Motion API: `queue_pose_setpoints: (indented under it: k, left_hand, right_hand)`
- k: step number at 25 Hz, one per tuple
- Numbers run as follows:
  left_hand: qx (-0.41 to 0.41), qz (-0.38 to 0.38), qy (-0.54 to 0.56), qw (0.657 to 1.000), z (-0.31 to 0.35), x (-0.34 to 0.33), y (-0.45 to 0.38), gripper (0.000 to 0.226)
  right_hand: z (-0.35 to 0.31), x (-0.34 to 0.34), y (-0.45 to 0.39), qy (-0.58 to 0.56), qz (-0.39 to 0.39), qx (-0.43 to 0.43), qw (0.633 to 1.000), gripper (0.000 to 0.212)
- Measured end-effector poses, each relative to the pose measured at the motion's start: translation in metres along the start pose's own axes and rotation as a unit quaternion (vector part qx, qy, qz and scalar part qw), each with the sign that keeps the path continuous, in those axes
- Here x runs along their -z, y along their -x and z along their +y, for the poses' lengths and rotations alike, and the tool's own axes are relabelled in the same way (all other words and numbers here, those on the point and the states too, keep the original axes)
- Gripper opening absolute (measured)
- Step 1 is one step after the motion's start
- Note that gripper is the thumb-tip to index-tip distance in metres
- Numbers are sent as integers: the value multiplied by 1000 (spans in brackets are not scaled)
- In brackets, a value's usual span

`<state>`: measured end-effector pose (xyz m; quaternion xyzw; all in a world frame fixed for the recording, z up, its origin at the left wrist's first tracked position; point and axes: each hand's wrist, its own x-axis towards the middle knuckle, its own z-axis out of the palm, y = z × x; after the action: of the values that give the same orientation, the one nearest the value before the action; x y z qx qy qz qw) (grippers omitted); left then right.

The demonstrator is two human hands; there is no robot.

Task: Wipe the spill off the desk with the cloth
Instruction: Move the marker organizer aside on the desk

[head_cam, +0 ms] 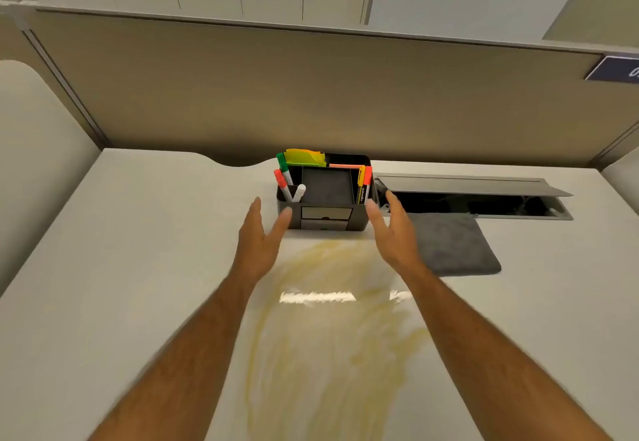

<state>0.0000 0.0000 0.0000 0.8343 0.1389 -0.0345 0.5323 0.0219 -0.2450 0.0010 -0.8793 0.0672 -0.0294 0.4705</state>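
Yellowish liquid, smeared in streaks: the spill covers the middle of the white desk, running from just in front of a desk organiser down toward the near edge, with a bright reflection of a light across it. Dark grey cloth: folded flat on the desk, to the right of the spill and apart from it, its far edge just beside an open cable tray with its lid raised. Organiser: dark grey box at the far middle of the desk, two small drawers on its front, compartments holding a green-capped marker, a red-capped marker, a white-capped marker, an orange and yellow pair at the right end, and coloured sticky notes at the back. Left hand: empty, fingers spread and extended, palm facing inward, thumb tip at the organiser's front left corner; whether it touches cannot be told. Right hand: empty, fingers loosely spread, palm facing inward, just beside the organiser's right end and partly in front of the cloth. Both bare forearms reach over the spill. Beige partition panel: upright behind the desk
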Motion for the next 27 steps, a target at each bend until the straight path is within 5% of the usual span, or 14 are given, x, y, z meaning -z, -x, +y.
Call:
queue_pose_setpoints:
  k: [4,10,27]
  left_hand:
    - [74,38,101,991,22,-11,-46,64]
    - [99,72,171,978,20,-27,-65,18]
    - [107,134,144,975,13,116,-76,23]
  right_hand:
    - [-10,-14,-36,-105,8,-81,991,55]
    - [1,-24,-55,-101,52,-156,981,21]
    - [-104,-110,-47,-34,-11,-44,998,27]
